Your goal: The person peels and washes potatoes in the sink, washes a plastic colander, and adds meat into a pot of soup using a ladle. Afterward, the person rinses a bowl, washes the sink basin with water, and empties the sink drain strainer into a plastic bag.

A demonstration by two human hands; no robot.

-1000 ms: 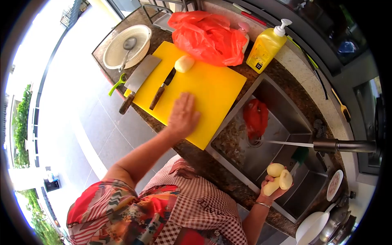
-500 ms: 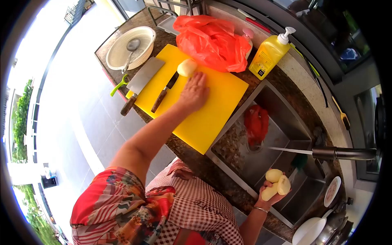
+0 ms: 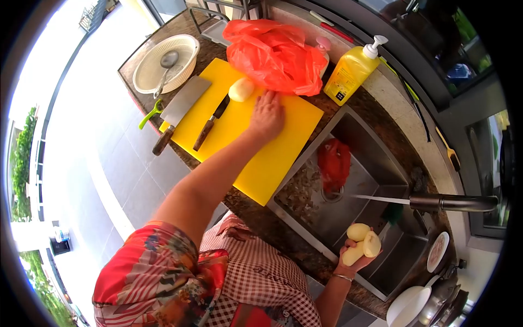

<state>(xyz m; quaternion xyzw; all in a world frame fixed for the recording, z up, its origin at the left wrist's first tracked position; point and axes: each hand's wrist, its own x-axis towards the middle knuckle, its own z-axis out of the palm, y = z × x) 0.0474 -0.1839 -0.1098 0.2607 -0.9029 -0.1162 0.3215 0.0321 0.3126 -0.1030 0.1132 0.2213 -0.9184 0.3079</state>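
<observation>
My left hand (image 3: 267, 117) lies palm down, fingers stretched out, on the yellow cutting board (image 3: 253, 174). Just beyond it, on the board, rests one peeled potato (image 3: 241, 90). A small knife (image 3: 212, 123) with a wooden handle lies beside that potato, and a broad cleaver (image 3: 186, 102) lies along the board's left edge. Over the near side of the sink (image 3: 376, 158), my right hand (image 3: 348, 266) cradles several peeled potatoes (image 3: 359, 243), palm up. Their bulk hides part of its fingers.
A running faucet (image 3: 452, 203) reaches over the sink, where a red bag (image 3: 333, 163) and peelings lie. Behind the board are a red plastic bag (image 3: 275, 57) and yellow pump bottle (image 3: 351, 76). A basket (image 3: 143, 73) with a spoon and a green peeler (image 3: 151, 113) sit left.
My left hand has slid right across the board, away from the single potato. The right hand keeps its hold on the potatoes. The whole view has shifted slightly.
</observation>
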